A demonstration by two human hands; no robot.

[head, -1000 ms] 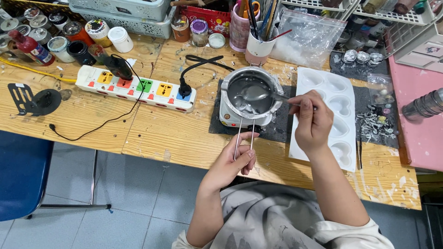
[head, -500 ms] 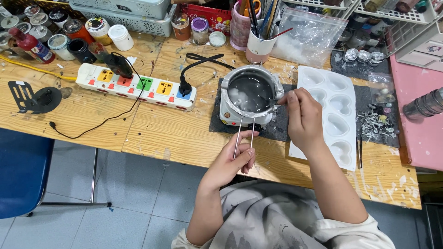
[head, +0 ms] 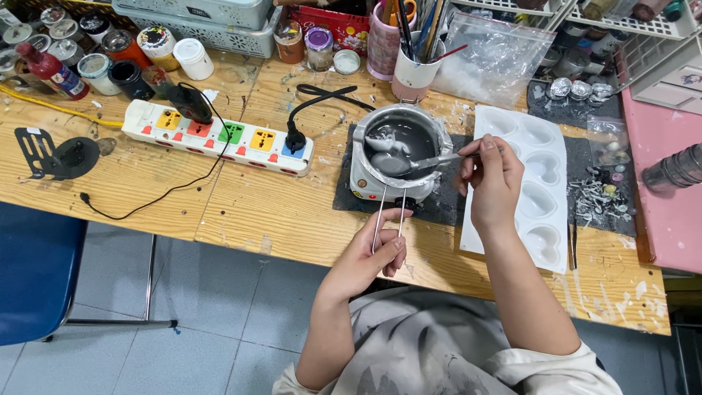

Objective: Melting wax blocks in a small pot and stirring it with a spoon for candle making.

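Light wooden surface [head: 278, 212], paint-spattered, above a grey tiled floor; a blue chair seat [head: 33, 271] sits at the lower left. Jars, lidded pots and plastic baskets crowd the far edge.

A small round metal melting pot [head: 401, 143] holding grey liquid sits on a white heater base [head: 365, 183], which rests on a dark mat [head: 446, 201]. The pot's double wire handle [head: 387, 216] points toward the person.

The left hand [head: 369, 256] has its grip closed around the near end of the wire handle, thumb on top. The right hand [head: 491, 183] has its grip pinched on the stem of a metal spoon [head: 417, 162]; the spoon's bowl lies inside the pot, at the liquid.

Just beside the pot, to the right, lies a white silicone mould with heart-shaped cavities [head: 545, 143], partly under the right hand. A white power strip with coloured sockets [head: 219, 139] lies to the left with two black plugs inserted. Behind the pot stand a white cup of brushes [head: 414, 73] and a clear plastic bag of white flakes [head: 490, 62]. A pink panel [head: 665, 183] borders the right edge.
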